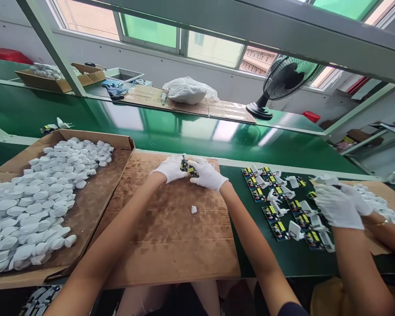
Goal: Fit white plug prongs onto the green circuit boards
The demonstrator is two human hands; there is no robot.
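Both my hands wear white gloves and meet over the far part of a brown cardboard sheet (164, 245). Between them is a small circuit board (188, 167) with yellow and green parts, partly hidden by the fingers. My left hand (170, 169) is closed on its left side, and my right hand (209, 174) grips it from the right. A small white plastic piece (194, 210) lies on the cardboard, nearer to me than my right hand. To my left, a shallow cardboard box (100, 193) holds many white plastic housings (29, 202).
Circuit boards with white plug parts (279, 193) lie in groups on the green bench at right. Beside them, a co-worker's gloved hands (340, 204) handle something. A fan (283, 83), a white bag (187, 90) and a carton (46, 83) stand behind, under a metal beam.
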